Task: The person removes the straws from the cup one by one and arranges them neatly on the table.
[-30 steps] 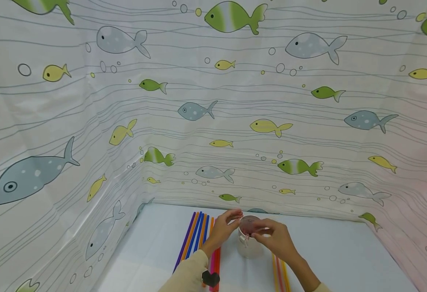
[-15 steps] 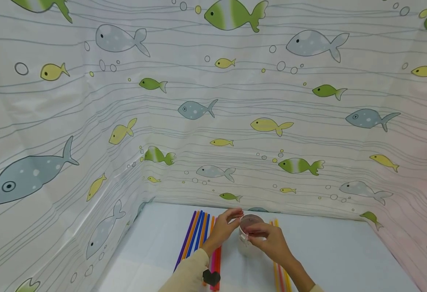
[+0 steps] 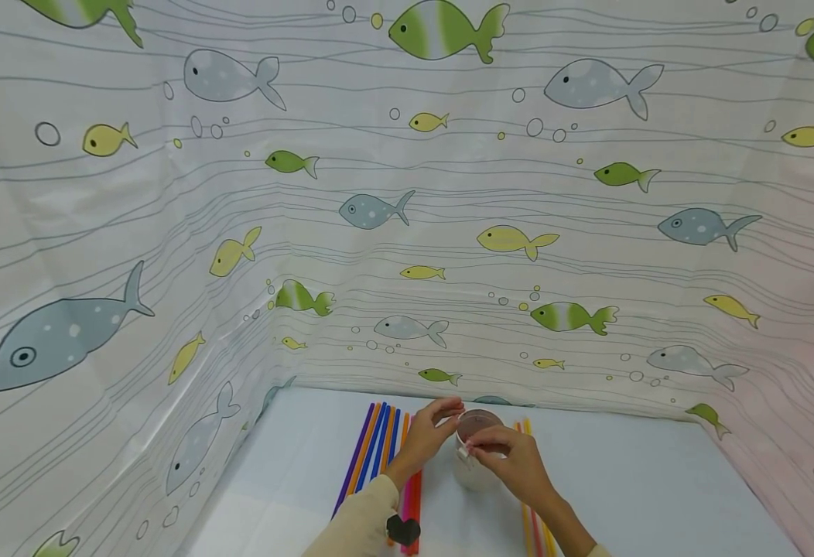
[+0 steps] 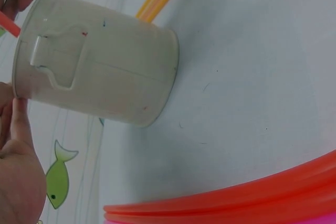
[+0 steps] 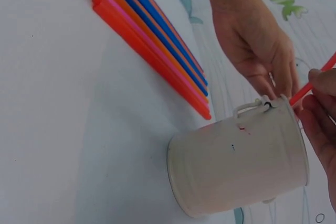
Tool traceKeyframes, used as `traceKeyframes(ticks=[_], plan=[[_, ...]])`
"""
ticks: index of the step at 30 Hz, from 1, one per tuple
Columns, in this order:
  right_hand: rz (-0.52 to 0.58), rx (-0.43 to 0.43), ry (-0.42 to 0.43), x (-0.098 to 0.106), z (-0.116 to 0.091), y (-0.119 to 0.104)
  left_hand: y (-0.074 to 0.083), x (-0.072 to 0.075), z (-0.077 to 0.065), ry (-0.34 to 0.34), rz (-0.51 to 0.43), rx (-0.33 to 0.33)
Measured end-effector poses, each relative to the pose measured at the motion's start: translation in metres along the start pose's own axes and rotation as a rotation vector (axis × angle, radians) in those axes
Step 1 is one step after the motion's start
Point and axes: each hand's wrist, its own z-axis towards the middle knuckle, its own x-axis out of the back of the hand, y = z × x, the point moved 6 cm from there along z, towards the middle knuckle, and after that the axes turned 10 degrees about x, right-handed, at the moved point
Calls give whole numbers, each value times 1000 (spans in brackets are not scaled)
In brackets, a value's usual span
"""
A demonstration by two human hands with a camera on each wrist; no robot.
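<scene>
A small cream metal pail (image 3: 475,470) with a folded wire handle stands upright on the white table. My left hand (image 3: 426,435) holds its rim from the left; in the left wrist view a fingertip (image 4: 20,116) lies against the outer wall just below the rim. My right hand (image 3: 514,456) pinches a red drinking straw (image 5: 321,75) between thumb and fingers at the pail's mouth. One end of this straw meets the rim, also seen in the left wrist view (image 4: 9,24). How far the straw reaches inside is hidden.
Left of the pail lies a row of purple, orange, blue, pink and red straws (image 3: 377,441), partly under the left forearm. Several yellow and orange straws (image 3: 534,526) lie to the right, partly under the right arm. Fish-patterned sheeting (image 3: 407,232) walls the table's back and sides.
My right hand has moved slightly left across the pail's mouth to the near rim, uncovering more of the yellow straws. The left hand has stayed at the rim.
</scene>
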Motion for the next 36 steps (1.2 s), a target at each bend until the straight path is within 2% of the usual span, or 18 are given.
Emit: traceKeyframes(ticks=[6,10,16,19,22,24,27,30,36], plan=[[-6,25,23,4,12,-33,-3,-1,1,6,18,14],[-18,59,48,12,19,-42,-3,0,0,5,32,17],[-28,166,78,28,35,-58,15,-1,-9,1,16,-13],[-34,173,94,38,46,-67,26,-1,-13,-2,9,-26],[-66,155,109,48,54,-75,28,-1,-14,2,9,-57],[-83,147,117,55,60,-81,28,-1,-14,5,0,-65],[-97,134,139,66,67,-87,25,0,-12,2,-4,-42],[-127,133,167,78,74,-93,16,-1,-8,3,-4,-8],[-206,125,214,101,82,-99,1,-1,-1,14,36,-14]])
